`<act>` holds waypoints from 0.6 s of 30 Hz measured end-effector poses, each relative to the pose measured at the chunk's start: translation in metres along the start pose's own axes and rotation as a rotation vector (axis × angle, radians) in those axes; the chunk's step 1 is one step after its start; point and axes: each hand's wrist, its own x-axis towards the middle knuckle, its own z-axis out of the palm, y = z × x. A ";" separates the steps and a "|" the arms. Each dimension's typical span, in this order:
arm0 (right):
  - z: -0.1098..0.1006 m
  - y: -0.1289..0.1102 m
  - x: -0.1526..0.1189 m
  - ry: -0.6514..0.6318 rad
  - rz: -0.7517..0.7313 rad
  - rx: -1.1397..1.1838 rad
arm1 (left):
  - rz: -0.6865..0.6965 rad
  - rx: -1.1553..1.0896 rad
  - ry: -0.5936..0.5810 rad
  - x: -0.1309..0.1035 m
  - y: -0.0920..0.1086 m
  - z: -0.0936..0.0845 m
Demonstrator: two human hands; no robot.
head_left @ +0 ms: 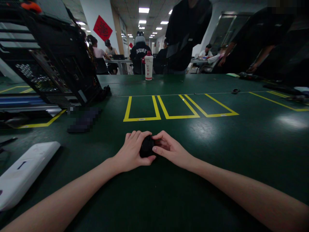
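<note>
A small black rounded object [146,147] rests on or just over the dark green table [154,193], in front of me; its exact kind does not show. My left hand [132,149] is wrapped round it from the left, with fingers along the far side and the thumb at the near side. From the right, my right hand [171,149] pinches at its right edge with thumb and fingers. The fingers hide part of the object, and whether the right fingertips hold a smaller piece cannot be seen.
Yellow tape outlines [182,116] mark the table ahead. At left stand a black computer case [65,64], a dark blurred flat thing [84,120] and a white device [29,172]. A white cup [149,67] stands at the far edge; a black ring-like piece [235,91] lies right. People are beyond.
</note>
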 end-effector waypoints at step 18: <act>-0.001 0.005 0.004 0.048 0.011 0.018 | -0.010 -0.003 -0.007 0.000 0.000 -0.001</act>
